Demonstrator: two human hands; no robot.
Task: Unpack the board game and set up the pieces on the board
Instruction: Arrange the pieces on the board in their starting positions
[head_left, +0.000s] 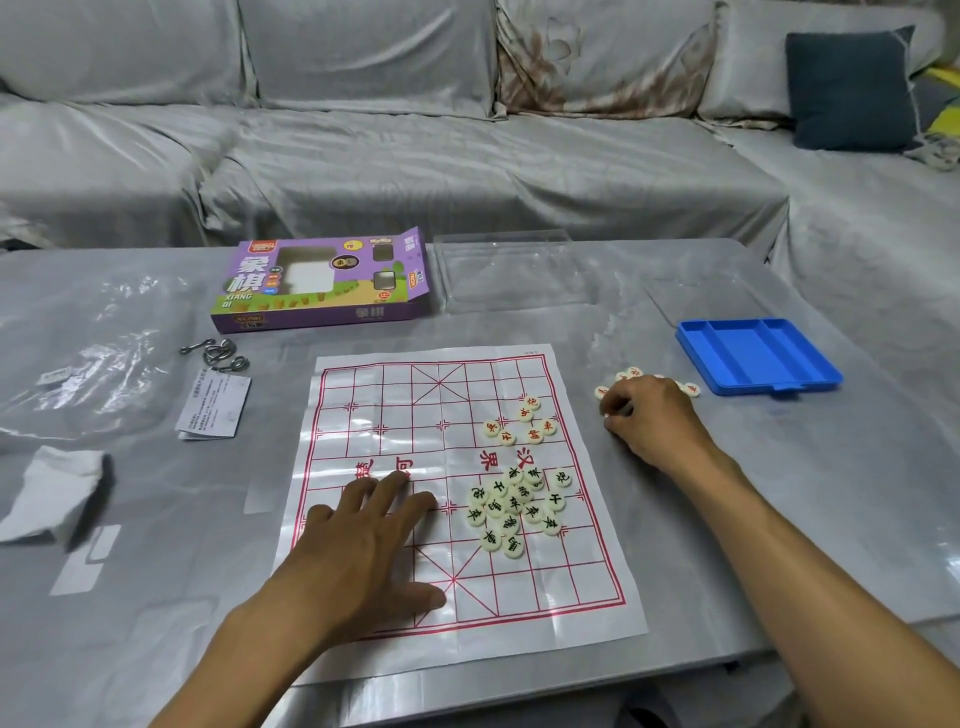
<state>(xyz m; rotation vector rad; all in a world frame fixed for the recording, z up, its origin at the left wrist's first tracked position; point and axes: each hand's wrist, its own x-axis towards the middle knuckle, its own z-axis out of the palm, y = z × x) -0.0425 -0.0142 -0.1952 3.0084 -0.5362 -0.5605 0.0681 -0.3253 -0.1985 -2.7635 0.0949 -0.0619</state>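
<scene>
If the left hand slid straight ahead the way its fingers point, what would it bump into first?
The left hand lies flat on the board, fingers pointing up and a little right. Going straight on, it would probably meet the small cluster of red-lettered pieces first, passing left of the black-lettered pile, though the exact line is uncertain.

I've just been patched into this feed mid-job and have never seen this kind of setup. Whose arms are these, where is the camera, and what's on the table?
There is no machine here: a person works bare-handed, and the single camera sits on their head, looking down. The left hand lies flat, fingers spread, on the paper board. The right hand, fingers curled, reaches into loose pieces off the board's right edge; whether it holds one is hidden. Two heaps already sit on the board: red-lettered pieces and dark-lettered pieces. Behind lie the blue tray, its clear lid and the purple game box.
</scene>
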